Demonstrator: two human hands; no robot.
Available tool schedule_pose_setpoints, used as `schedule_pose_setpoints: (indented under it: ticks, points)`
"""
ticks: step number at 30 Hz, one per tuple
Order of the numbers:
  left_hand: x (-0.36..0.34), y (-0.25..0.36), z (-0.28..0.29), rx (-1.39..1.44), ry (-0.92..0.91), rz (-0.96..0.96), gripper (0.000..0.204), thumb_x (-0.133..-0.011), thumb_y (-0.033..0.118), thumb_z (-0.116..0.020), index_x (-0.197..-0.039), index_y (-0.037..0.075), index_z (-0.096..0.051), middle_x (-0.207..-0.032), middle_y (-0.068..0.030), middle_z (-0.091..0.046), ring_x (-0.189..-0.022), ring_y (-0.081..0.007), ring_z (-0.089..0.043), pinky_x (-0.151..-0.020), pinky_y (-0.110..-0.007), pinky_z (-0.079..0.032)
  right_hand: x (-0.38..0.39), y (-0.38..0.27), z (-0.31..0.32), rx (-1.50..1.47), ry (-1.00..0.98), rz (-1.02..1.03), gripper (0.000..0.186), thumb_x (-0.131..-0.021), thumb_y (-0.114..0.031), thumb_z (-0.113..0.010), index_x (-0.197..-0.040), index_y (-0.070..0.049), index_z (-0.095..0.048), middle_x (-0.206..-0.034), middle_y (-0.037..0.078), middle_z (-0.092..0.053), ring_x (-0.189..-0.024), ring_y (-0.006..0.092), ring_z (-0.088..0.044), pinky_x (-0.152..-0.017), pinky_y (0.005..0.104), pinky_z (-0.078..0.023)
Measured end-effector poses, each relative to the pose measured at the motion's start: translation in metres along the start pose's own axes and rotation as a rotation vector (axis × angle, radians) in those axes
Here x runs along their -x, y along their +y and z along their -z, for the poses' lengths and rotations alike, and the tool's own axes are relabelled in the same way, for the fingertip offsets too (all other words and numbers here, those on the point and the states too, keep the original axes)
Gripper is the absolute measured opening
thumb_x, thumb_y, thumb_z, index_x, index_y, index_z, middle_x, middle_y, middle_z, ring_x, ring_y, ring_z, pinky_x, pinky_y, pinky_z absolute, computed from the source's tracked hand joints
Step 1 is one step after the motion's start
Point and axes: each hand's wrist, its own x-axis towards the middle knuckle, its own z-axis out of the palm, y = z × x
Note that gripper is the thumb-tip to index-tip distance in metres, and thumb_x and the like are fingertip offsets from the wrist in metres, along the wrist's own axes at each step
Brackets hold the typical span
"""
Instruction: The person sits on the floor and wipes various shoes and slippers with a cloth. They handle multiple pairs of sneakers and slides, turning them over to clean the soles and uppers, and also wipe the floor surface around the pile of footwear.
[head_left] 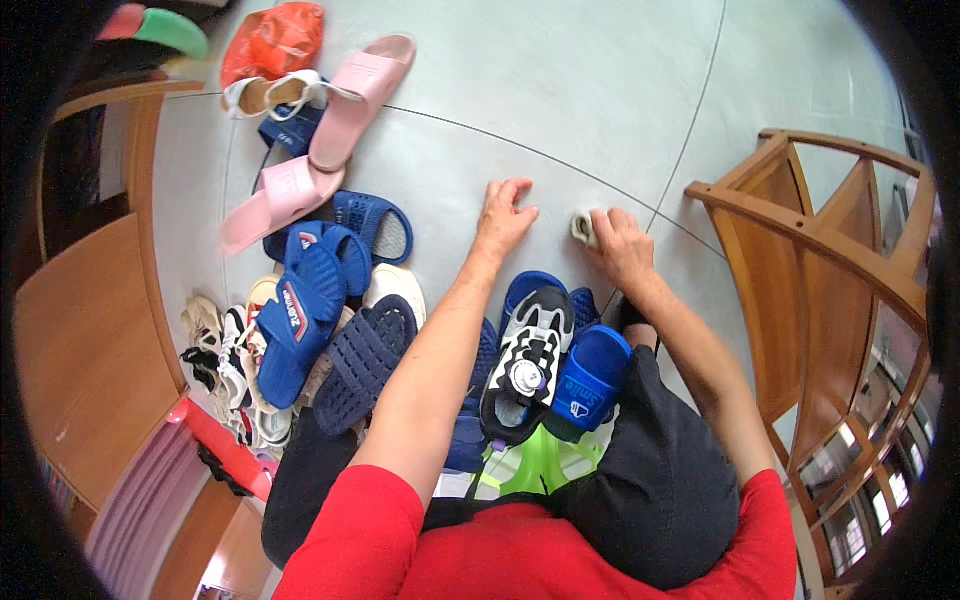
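My right hand (622,245) is closed around a small crumpled greyish-white cloth (583,229), held low over the grey tiled floor. To its left, my left hand (505,218) is stretched forward with nothing in it, its fingers loosely bent and apart. Between my forearms, near my knees, a black, white and grey sneaker (532,330) rests on blue slippers, its opening toward me. Beside it on the right lies a bright blue slide (592,378). Left of my left forearm sits a dark navy slide with slots (367,362).
A heap of shoes spreads to the left: blue slides (300,318), pink slides (362,100), pale sneakers (232,355). A red plastic bag (275,42) lies at the far left. Wooden furniture (830,230) stands at right, a wooden cabinet (95,360) at left. Something green plastic (540,462) shows between my legs.
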Motion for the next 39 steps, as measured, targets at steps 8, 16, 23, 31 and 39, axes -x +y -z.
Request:
schedule_pose_setpoints:
  ticks: [8, 16, 23, 31, 39]
  points:
    - [0.088, 0.059, 0.071, 0.498, 0.153, 0.309, 0.043, -0.077, 0.018, -0.066, -0.117, 0.007, -0.055, -0.105, -0.0061, -0.056, -0.089, -0.0142, -0.056, -0.072, -0.027, -0.049, 0.003, 0.003, 0.044, -0.063, -0.377, -0.174, 0.034, -0.066, -0.022, -0.072, -0.094, -0.010, -0.057, -0.091, 0.014, -0.060, -0.086, 0.0315, -0.060, -0.071, 0.0411, -0.050]
    - [0.245, 0.138, 0.140, 0.812, 0.234, 0.266, 0.041, -0.084, 0.024, -0.062, -0.119, 0.007, -0.051, -0.106, -0.0029, -0.056, -0.090, -0.0130, -0.057, -0.071, -0.028, -0.048, -0.020, -0.041, 0.190, -1.359, -0.112, -0.411, 0.033, -0.073, -0.015, -0.064, -0.101, 0.000, -0.057, -0.084, 0.009, -0.059, -0.070, 0.0173, -0.056, -0.059, 0.0315, -0.049]
    - [0.345, 0.185, 0.127, 0.973, 0.209, 0.203, 0.040, -0.086, 0.022, -0.061, -0.121, 0.008, -0.049, -0.103, -0.0033, -0.057, -0.087, -0.0136, -0.058, -0.071, -0.029, -0.048, 0.012, -0.090, 0.320, -1.680, -0.138, 0.088, 0.037, -0.085, -0.031, -0.056, -0.105, -0.001, -0.047, -0.083, 0.010, -0.055, -0.072, 0.0216, -0.057, -0.060, 0.0399, -0.051]
    - [0.367, 0.191, 0.134, 0.929, 0.118, 0.171, 0.034, -0.085, 0.020, -0.062, -0.115, 0.007, -0.053, -0.101, -0.0048, -0.060, -0.081, -0.0140, -0.061, -0.066, -0.028, -0.050, 0.082, -0.194, 0.351, -1.822, -0.015, 0.065, 0.034, -0.083, -0.032, -0.058, -0.100, -0.004, -0.050, -0.083, 0.007, -0.055, -0.074, 0.0179, -0.056, -0.067, 0.0321, -0.048]
    - [0.405, 0.172, 0.255, 0.648, 0.230, 0.072, 0.029, -0.082, 0.020, -0.062, -0.108, 0.006, -0.060, -0.092, -0.0042, -0.062, -0.074, -0.0116, -0.059, -0.056, -0.024, -0.049, 0.041, -0.260, 0.321, -1.715, -0.142, 0.018, 0.027, -0.085, -0.025, -0.057, -0.102, -0.004, -0.050, -0.087, 0.007, -0.056, -0.077, 0.0176, -0.056, -0.070, 0.0314, -0.048]
